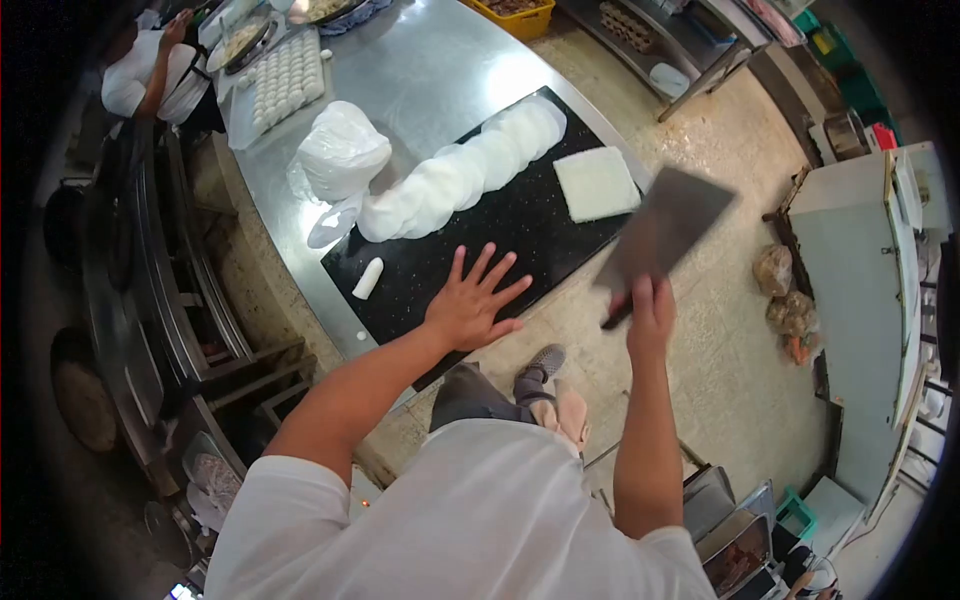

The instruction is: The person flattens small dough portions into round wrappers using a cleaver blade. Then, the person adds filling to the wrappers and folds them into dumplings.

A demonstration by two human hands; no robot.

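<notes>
My right hand (pixel 650 305) grips the handle of a wide cleaver (pixel 675 220), its blade slightly blurred and raised near the board's right edge. Fingers spread, my left hand (pixel 478 300) is over the near part of the black board (pixel 510 235) and holds nothing. A short white dough roll (pixel 368 279) lies on the board to its left. Overlapping white dough rounds (pixel 465 180) form a long row along the board's far side. At the board's right end is a folded white cloth (pixel 597 184). A bulging white plastic bag (pixel 343 150) sits beside the row's left end.
The steel table (pixel 420 60) holds a tray of small dough balls (pixel 288 80) at the far left. Another person (pixel 160 75) stands beyond it. A yellow crate (pixel 520 20) and a steel shelf (pixel 690 70) are at the back. A white cabinet (pixel 865 300) stands at the right.
</notes>
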